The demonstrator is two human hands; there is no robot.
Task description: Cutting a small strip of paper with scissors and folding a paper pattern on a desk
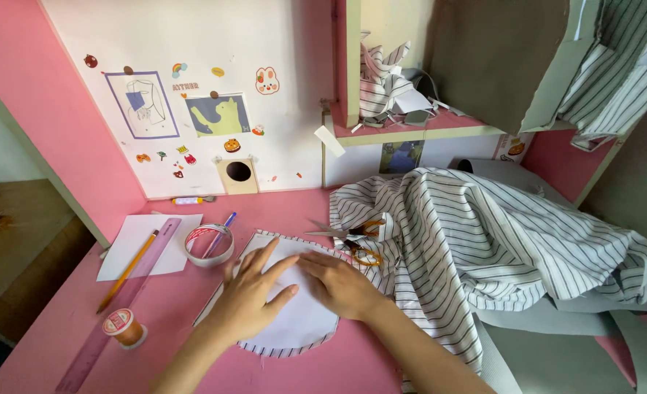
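Near the desk's (170, 306) front edge, I press both flat, open hands, left hand (249, 292) and right hand (338, 283), onto white paper (298, 310) over striped fabric piece (280, 349); nothing gripped, apparently.

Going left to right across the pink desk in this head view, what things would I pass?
Orange thread spool → pencil → tape roll → left hand → right hand, both flat on the white paper pattern → heap of striped fabric.

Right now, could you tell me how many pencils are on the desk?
1: the pencil lies across the paper and ruler, left of the tape. More may hide under the fabric.
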